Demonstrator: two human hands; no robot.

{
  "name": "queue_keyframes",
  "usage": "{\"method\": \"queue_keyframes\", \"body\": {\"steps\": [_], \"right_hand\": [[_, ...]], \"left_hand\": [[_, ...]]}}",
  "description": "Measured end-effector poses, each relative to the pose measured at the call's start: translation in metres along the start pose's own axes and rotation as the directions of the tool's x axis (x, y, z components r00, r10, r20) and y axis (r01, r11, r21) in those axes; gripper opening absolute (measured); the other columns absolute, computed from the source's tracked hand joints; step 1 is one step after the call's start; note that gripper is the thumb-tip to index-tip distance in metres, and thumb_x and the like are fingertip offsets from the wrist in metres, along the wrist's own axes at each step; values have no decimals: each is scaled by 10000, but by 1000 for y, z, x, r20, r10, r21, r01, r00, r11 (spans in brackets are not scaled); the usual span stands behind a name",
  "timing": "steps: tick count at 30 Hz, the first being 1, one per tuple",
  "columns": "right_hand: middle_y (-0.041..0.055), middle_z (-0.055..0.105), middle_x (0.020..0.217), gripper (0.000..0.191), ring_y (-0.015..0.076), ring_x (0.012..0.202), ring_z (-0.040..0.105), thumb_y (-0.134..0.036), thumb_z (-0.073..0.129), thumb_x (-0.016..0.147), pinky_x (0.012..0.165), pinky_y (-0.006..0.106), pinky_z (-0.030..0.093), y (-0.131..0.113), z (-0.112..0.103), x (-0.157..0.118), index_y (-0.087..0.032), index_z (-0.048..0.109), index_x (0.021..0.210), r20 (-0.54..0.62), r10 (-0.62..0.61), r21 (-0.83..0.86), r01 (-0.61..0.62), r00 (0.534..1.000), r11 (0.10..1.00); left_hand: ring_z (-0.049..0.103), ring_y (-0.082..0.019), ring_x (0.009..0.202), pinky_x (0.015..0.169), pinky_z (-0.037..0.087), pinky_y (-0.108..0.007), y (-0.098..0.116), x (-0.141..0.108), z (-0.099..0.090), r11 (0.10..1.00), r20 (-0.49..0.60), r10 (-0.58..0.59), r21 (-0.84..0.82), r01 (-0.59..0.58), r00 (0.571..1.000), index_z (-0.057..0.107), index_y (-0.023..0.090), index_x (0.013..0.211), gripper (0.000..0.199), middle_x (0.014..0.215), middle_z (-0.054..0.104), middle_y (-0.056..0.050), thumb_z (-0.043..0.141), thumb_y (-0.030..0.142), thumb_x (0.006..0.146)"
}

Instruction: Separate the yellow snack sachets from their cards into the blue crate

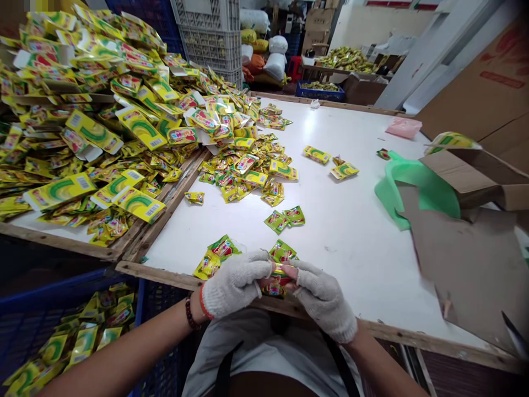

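My left hand [239, 278] and my right hand [322, 298], both in white knit gloves with bare fingertips, meet at the table's front edge. Between them they pinch a small yellow and green packet [278, 280], partly covered by the fingers; whether it is a sachet or a little box is hard to tell. Just beyond it lies a green sachet [282, 249]. Beside my left hand are another green sachet [224, 246] and a yellow sachet [207, 266]. Farther out, two green sachets [285, 219] overlap on the white table [343, 264].
Yellow boxes [140, 127] and sachets heap up at the left, spilling over a wooden rail [165, 212]. At right are a green plastic scoop [433, 190] and cardboard [458, 264]. A blue crate [142, 314] with boxes stands below left. Two boxes [316, 155] lie mid-table.
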State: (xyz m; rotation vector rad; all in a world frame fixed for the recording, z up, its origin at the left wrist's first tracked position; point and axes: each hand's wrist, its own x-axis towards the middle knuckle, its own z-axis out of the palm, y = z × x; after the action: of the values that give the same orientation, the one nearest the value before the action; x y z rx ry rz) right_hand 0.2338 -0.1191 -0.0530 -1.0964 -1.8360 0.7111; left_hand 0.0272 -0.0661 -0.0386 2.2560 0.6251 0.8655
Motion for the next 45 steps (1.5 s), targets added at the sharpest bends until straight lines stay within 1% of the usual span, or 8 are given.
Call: {"method": "queue_keyframes", "body": {"steps": [5,11,13,16,25,33,37,45], "right_hand": [[55,680,1004,283,188,909,637,-143,543,780,835,329,518,8,7,-1,-226,668,1019,-67,128,25,-127,990,992],[70,690,942,287,195,825,649,-328,507,826,737,312,542,-28,40,35,-167,630,1030,-110,512,349,-449,852,822],[18,695,945,269,179,859,649,-333,557,789,752,260,528,-54,64,38,-223,657,1013,175,352,420,-393,920,818],[-29,711,894,475,178,789,671,-333,702,646,663,215,534,-73,87,29,-300,623,1114,556,116,425,-402,823,811],[42,715,812,288,207,749,670,-286,644,689,702,293,546,16,30,24,-232,680,970,56,471,239,-470,880,850],[146,598,1177,541,244,1009,611,-307,585,765,848,383,520,2,3,81,-158,451,1267,-192,399,364,-312,897,878],[86,671,1053,353,229,944,632,-261,522,806,836,353,517,-9,4,88,-160,574,1140,-62,369,214,-348,928,913],[95,670,1028,376,218,920,640,-167,551,761,814,337,528,-6,13,43,-172,546,1137,-25,365,152,-357,931,922]], "left_hand": [[496,-128,693,639,410,-240,2,-2,11,988,-49,-153,-32,152,987,589,145,800,108,742,532,-25,488,113,778],[573,-148,812,689,474,-247,-11,38,-63,853,-19,-515,-107,510,857,490,160,1086,344,957,605,-51,525,344,797],[575,-155,856,720,470,-246,-27,62,-92,817,-145,-560,67,573,816,499,166,1073,330,1005,604,-52,522,332,789],[569,-186,930,778,446,-261,-55,100,-115,696,-297,-599,265,667,744,521,173,1028,294,1038,608,-64,545,288,758],[575,-303,935,782,425,-356,-107,178,-110,563,-450,-628,299,770,634,463,139,1025,458,969,615,-145,660,239,624],[567,-193,911,793,464,-297,-27,93,-33,834,-390,-488,56,549,781,405,208,1148,519,1043,571,-48,635,276,688],[568,-207,886,801,457,-329,1,45,4,809,-420,-562,-99,580,712,500,215,993,296,948,589,-38,617,274,727],[603,-173,847,760,487,-285,17,18,6,708,-257,-689,-441,552,678,507,188,995,218,954,635,-46,540,287,803]]}}
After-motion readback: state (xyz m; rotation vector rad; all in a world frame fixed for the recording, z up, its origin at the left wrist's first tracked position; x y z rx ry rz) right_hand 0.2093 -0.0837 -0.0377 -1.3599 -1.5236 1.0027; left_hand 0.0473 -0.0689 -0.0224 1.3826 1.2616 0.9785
